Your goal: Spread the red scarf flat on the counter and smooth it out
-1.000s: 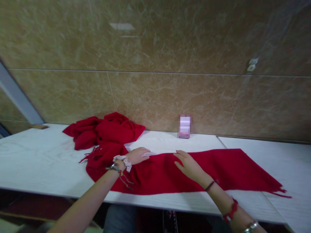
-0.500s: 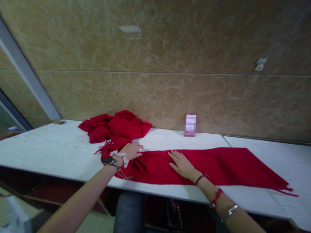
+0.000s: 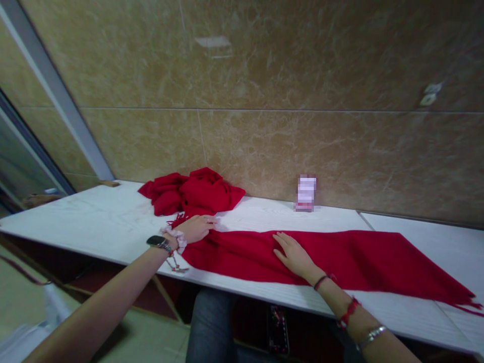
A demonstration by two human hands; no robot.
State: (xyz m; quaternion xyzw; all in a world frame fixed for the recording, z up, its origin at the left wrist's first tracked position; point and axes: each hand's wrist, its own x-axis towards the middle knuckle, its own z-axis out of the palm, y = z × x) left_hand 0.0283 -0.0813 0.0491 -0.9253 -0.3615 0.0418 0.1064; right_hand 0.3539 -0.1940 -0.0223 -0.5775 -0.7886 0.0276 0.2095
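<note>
A red fringed scarf (image 3: 359, 257) lies stretched flat along the white table, its fringe at the far right. My right hand (image 3: 295, 254) rests palm down on the middle of it, fingers extended. At the scarf's left end is my left hand (image 3: 193, 228), back upward and fingers reaching to the right; its palm is hidden. Just behind that hand sits a bunched heap of red cloth (image 3: 206, 191), with some fringe showing beneath it. Whether heap and scarf are one piece I cannot tell.
The white table (image 3: 94, 217) runs along a brown marbled wall (image 3: 264, 146). A small blurred upright item (image 3: 306, 193) stands against the wall. Below the table edge is a dark phone-like object (image 3: 278, 330). A small brown block (image 3: 109, 183) sits at the back left.
My left hand has slid left along the scarf's end, and the cloth there looks smoother. My right hand stays at about the same place on the scarf. The view has turned slightly left.
</note>
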